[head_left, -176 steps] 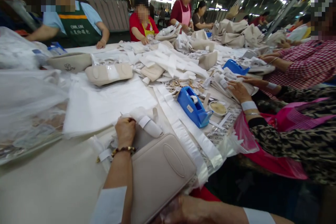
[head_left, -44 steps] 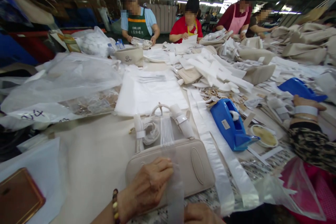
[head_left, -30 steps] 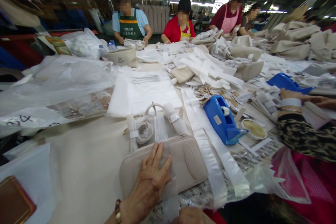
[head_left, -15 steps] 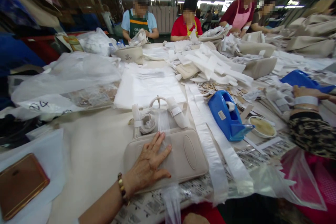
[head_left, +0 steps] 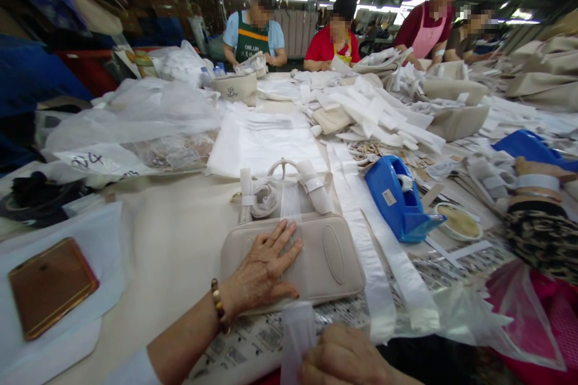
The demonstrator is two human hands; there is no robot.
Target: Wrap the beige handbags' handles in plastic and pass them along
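A beige handbag point(head_left: 320, 252) lies flat in front of me, its wrapped strap point(head_left: 264, 201) and handle point(head_left: 311, 183) on the far side. My left hand point(head_left: 262, 267) rests palm down on the bag with its fingers spread, pressing a strip of thin plastic film point(head_left: 297, 328) that runs over the bag from the strap side to the near edge. At the bottom of the view, my right hand point(head_left: 350, 355) is closed at the near end of this film strip; its fingertips are partly hidden.
A blue tape dispenser point(head_left: 391, 198) and a small bowl point(head_left: 460, 221) stand to the right. White film strips point(head_left: 374, 301) lie beside the bag. A phone point(head_left: 52, 289) lies at left. Film sheets point(head_left: 264, 144) are beyond. A co-worker's sleeve point(head_left: 537, 240) is at right; other people work opposite.
My right hand has come further into view at the bottom, closed on the film strip's near end. My left hand stays flat on the handbag. The view has shifted slightly left.
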